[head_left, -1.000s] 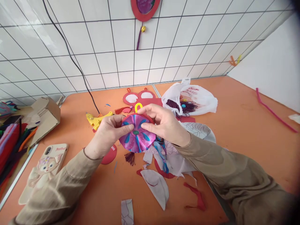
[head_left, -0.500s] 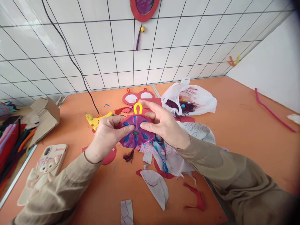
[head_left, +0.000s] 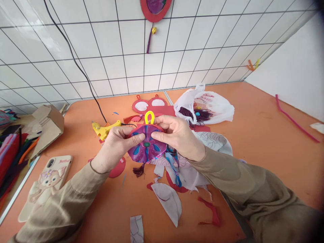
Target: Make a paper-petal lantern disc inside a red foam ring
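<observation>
Between both hands I hold up a round purple fabric ornament [head_left: 147, 148] with blue petal shapes and a green centre. A yellow loop [head_left: 149, 117] stands up from its top, and a dark tassel [head_left: 138, 171] hangs below. My left hand [head_left: 115, 145] pinches its left upper edge, thumb on the front face. On the other side my right hand [head_left: 177, 135] grips the upper right edge, with the thumb also on the front. The fingers behind the ornament are partly hidden.
A yellow glue gun [head_left: 105, 130] lies left of my hands. Farther back are red ring frames [head_left: 140, 106] and a white plastic bag [head_left: 220, 111] of dark threads. Fabric scraps [head_left: 168, 200] litter the orange table [head_left: 101, 209]. A phone [head_left: 48, 185] and cardboard box [head_left: 49, 128] are at left.
My right index finger has come down from beside the yellow loop to behind the ornament's top edge. The ornament's face has tilted slightly more toward me.
</observation>
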`<action>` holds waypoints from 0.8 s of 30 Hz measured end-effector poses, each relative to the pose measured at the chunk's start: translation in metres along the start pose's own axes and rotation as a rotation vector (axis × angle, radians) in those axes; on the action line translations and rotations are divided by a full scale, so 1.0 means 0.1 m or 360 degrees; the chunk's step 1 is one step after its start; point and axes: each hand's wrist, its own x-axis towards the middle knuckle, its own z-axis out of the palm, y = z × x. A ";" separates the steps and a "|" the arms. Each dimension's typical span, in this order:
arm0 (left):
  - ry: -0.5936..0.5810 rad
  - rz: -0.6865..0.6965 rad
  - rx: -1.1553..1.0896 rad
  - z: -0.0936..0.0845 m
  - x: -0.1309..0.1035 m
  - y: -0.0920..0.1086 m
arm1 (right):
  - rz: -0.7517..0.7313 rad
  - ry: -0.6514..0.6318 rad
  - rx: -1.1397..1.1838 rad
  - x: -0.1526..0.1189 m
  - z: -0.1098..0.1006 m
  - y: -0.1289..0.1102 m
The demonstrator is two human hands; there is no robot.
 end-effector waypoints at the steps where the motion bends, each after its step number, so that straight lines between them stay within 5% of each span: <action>1: 0.0002 0.0006 -0.0006 0.00 0.00 -0.01 | 0.0001 -0.0013 0.0032 0.00 0.00 0.00; 6: 0.0003 0.0037 0.0011 0.00 0.01 -0.03 | -0.0025 -0.0037 0.0027 0.01 0.01 0.00; 10: 0.0105 0.0188 0.0115 -0.07 0.03 0.01 | -0.0224 0.0137 -0.0160 0.06 -0.10 -0.03; 17: 0.0706 0.0957 0.0750 -0.29 0.00 0.14 | -0.0281 0.0515 -0.0934 0.42 -0.64 0.30; 21: 0.0868 0.1396 0.0915 -0.33 -0.07 0.20 | -0.0228 0.0396 -0.1190 0.53 -0.71 0.57; 24: 0.0982 0.1529 0.0876 -0.34 -0.09 0.24 | -0.0126 0.0234 -0.1616 0.56 -0.67 0.70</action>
